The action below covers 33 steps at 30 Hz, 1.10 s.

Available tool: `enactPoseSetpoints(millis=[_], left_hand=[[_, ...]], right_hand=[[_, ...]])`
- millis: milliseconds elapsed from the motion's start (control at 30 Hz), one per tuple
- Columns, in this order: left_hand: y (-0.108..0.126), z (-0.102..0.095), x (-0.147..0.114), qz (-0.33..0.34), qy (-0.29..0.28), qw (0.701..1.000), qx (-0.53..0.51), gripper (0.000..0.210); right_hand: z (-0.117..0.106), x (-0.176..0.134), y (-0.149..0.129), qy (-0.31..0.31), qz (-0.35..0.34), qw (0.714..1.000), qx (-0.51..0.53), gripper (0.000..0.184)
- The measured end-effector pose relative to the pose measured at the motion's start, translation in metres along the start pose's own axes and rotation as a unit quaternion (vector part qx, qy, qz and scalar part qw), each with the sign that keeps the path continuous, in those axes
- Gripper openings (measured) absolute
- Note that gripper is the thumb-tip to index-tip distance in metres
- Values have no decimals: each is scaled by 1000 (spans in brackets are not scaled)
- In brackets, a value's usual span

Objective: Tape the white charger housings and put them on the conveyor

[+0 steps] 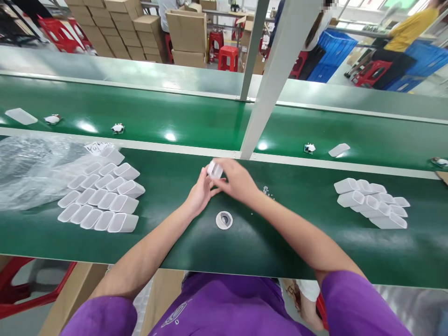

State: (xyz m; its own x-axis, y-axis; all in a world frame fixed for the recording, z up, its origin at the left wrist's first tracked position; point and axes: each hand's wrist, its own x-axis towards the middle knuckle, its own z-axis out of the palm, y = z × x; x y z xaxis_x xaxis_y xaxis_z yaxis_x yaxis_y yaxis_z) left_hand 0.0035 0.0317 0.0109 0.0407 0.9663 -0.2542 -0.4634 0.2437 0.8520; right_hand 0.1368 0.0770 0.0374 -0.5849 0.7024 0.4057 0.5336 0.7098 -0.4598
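A translucent white plastic shell (214, 170) is held up between my two hands over the green bench. My left hand (200, 193) is closed around its left and lower side. From the right, my right hand (237, 179) grips it with fingers over the top edge and the thumb below; the fingers partly hide the shell. Close under the hands, a white ring-shaped roll (224, 220) lies on the bench. Tiny clear pieces (266, 190) are scattered just right of my right wrist.
Rows of similar open shells (101, 200) stand at left beside a clear plastic bag (38, 172). Another group of shells (373, 203) sits at right. Beyond, a green conveyor (175, 112) carries small white parts. A white post (273, 79) rises at the bench's back edge.
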Motion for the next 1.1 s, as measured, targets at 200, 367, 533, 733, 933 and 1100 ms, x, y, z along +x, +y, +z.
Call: enactPoseSetpoints(millis=[200,367,533,733,933,1100], left_hand=[[11,-22,17,71,94,992,47,45],[9,-24,17,62,76,993,72,41],[10,-20,14,85,67,989,100,37],[13,-10,-3,117,19,981,153,33],[32,1,-40,186,-89,916,345,36],[75,-26,-78,239,-8,736,633,34]], right_hand=[[-1,120,55,-80,234,960,-129,43],[11,135,65,-122,257,947,-151,52],[-14,64,50,-99,58,989,-97,45],[-50,-71,39,-196,17,977,-80,18],[-49,-102,22,-231,18,947,-222,21],[-44,-99,3,-238,-16,932,-272,25]])
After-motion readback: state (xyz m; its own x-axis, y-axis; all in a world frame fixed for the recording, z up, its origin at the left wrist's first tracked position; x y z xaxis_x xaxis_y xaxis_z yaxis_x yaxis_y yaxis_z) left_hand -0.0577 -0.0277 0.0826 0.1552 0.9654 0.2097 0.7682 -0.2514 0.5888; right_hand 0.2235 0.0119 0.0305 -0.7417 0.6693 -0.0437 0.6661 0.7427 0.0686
